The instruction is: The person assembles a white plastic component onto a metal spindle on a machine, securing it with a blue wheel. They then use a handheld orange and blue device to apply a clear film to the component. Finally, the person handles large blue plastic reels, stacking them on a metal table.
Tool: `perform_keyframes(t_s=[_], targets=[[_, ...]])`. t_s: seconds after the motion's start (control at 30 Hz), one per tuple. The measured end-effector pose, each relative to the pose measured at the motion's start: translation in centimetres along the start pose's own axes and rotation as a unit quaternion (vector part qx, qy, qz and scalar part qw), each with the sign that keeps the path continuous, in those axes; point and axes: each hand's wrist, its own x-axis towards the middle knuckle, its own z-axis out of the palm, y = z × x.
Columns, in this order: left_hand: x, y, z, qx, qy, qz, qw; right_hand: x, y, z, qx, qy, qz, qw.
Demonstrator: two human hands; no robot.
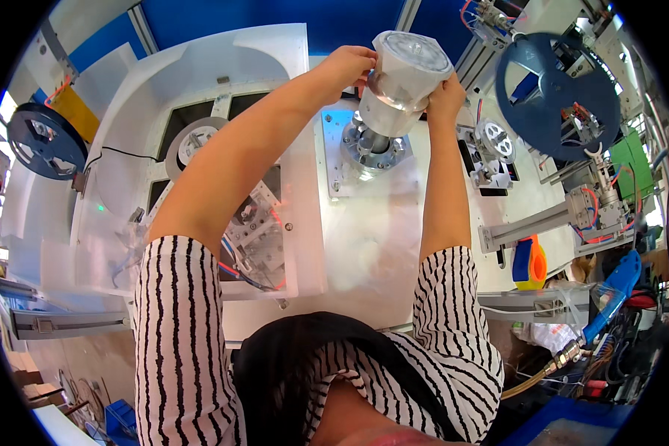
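A white and silver cylindrical machine head [403, 85] with a round clear-looking top stands on a metal post. Its round bolted flange [375, 156] sits on a shiny metal plate [337, 167]. At the head's left side is my left hand [349, 68], its fingers bent and closed against the edge. My right hand [444, 98] is against the right side, fingers curled in and partly hidden behind the head. Whatever small thing either hand may pinch there cannot be made out. Both arms reach forward across the white worktop [364, 245].
To the left, a white curved housing [305, 149] encloses a reel [193, 145] and a small mechanism. Dark blue reels [557, 97] stand at the right, with another [46, 141] far left. A metal arm [531, 225], tape rolls [529, 264] and a blue air gun [621, 276] are at right.
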Motion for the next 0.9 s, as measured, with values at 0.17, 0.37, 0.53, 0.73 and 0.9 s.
perform_keyframes(t_s=[0.17, 0.37, 0.53, 0.73, 0.9], targets=[[1.2, -0.1, 0.2, -0.037, -0.002, -0.036, 0.999, 0.2, -0.3, 0.4, 0.042, 0.069, 0.012, 0.997], [3.5, -0.1, 0.4, -0.112, -0.042, -0.064, 0.991, 0.3, 0.1, 1.0, 0.376, 0.05, 0.178, 0.908], [6.3, -1.1, -0.1, -0.12, -0.101, -0.084, 0.984, 0.6, -1.2, -0.1, 0.485, -0.04, 0.275, 0.829], [9.5, -0.4, 0.5, -0.119, -0.261, -0.099, 0.953, 0.8, -1.6, 1.0, 0.425, 0.05, 0.275, 0.861], [9.6, 1.6, 0.8, -0.051, -0.226, -0.166, 0.958, 0.5, -1.9, 1.2, 0.454, 0.112, 0.254, 0.847]])
